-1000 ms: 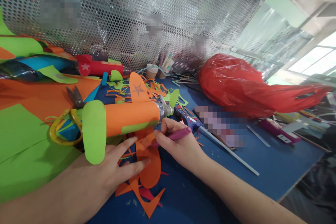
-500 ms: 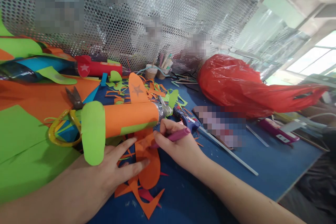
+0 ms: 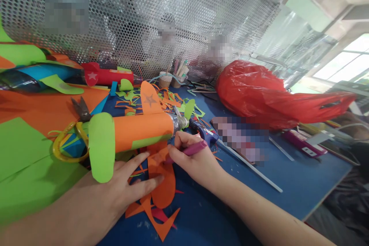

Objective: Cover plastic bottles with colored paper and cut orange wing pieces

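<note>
The right hand (image 3: 198, 161) has a narrow grip, thumb and fingers closed around a purple pen (image 3: 196, 148), whose lower end is at the near wing (image 3: 164, 192) of an orange plane (image 3: 141, 130). A faint mark shows on that wing beside the pen; whether the tip touches the paper is hard to tell. The left hand (image 3: 115, 188) lies flat, its grip wide, two spread fingers resting on or beside the wing's left edge.

The plane lies on its side across the blue surface (image 3: 288, 184), just beyond both hands. Its far wing (image 3: 149, 98) stands up and bears a dark star. A green fin (image 3: 101, 148) at the left end hangs over the left hand, and a green blade (image 3: 189, 108) sits by the clear neck at the right end.

Scissors (image 3: 83, 115) with yellow handles lie left of the fin, on coloured paper. A blue glue gun (image 3: 206, 134) rests beyond the right hand, near a white stick (image 3: 250, 165). Farther back sit paper scraps (image 3: 127, 96) and a red bag (image 3: 253, 92).
</note>
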